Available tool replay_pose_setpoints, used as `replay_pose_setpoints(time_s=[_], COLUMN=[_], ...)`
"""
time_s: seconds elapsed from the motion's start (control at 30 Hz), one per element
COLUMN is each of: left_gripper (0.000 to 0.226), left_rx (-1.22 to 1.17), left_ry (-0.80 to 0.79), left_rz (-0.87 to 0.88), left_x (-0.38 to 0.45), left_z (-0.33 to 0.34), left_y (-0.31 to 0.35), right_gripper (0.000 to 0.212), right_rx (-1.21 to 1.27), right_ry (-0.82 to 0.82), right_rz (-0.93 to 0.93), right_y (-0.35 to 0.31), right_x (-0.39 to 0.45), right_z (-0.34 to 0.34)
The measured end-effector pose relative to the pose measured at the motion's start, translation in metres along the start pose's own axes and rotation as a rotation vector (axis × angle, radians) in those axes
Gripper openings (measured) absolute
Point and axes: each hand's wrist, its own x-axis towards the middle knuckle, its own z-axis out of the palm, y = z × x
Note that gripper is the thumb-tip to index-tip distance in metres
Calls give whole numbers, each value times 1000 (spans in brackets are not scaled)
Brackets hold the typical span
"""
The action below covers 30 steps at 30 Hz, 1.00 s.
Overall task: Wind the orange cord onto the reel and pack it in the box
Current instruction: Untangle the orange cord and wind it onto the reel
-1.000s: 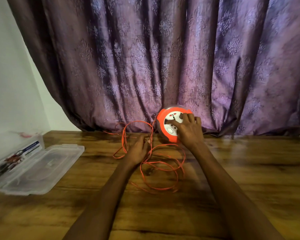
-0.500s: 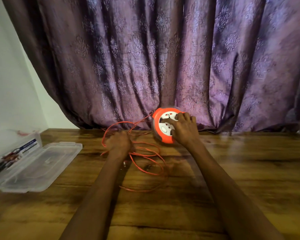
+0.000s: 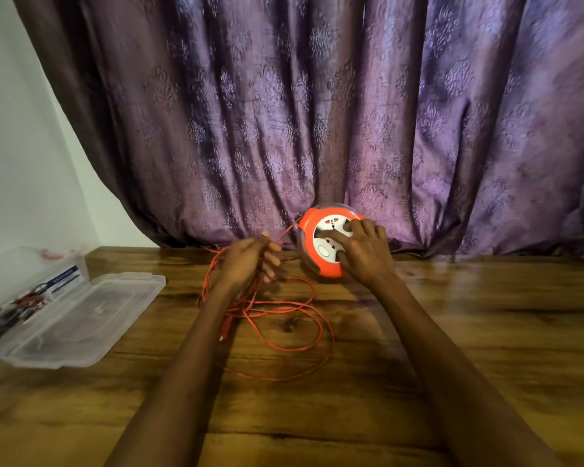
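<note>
The right hand [image 3: 359, 252] grips the reel [image 3: 321, 246] by the curtain; the left hand [image 3: 250, 261] pinches the orange cord [image 3: 284, 311], mostly loose on the table [image 3: 452, 332]; the box [image 3: 81, 315] waits open, empty of the reel.

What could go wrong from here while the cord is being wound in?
The orange cord lies in crossed loops on the table, so it may knot or snag as the left hand feeds it in. The reel stands on edge against the curtain, steadied only by the right hand; it could tip or roll. The box sits far left, beyond the tangle.
</note>
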Motion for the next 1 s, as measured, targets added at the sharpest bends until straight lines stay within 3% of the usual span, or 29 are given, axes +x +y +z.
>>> replay_pose_setpoints(time_s=[0.07, 0.13, 0.23, 0.3, 0.5, 0.6, 0.7, 0.83, 1.0], left_gripper=[34, 21, 4, 7, 17, 12, 17, 21, 21], left_rx=[110, 188, -61, -192, -262, -228, -105, 25, 96], left_ry=[-155, -171, -93, -6, 127, 167, 236, 246, 226], left_rz=[-155, -156, 20, 61, 51, 62, 123, 225, 257], left_x=[-7, -12, -13, -13, -6, -10, -11, -7, -6], left_z=[19, 38, 67, 80, 91, 105, 114, 104, 94], left_y=[-4, -12, -24, -27, -45, -54, -60, -59, -67], right_gripper=[61, 59, 60, 60, 60, 64, 65, 65, 88], right_rx=[-17, -16, -25, -36, 27, 255, 749, 1264, 1292], right_ry=[36, 97, 169, 186, 200, 48, -79, -121, -156], right_rz=[19, 43, 42, 30, 99, 343, 658, 859, 836], right_y=[1, 1, 1, 1, -2, -13, -19, -20, -19], right_x=[-4, -9, -14, -13, -15, -7, 5, 10, 3], right_z=[-1, -2, 0, 2, 5, -2, -7, 3, 20])
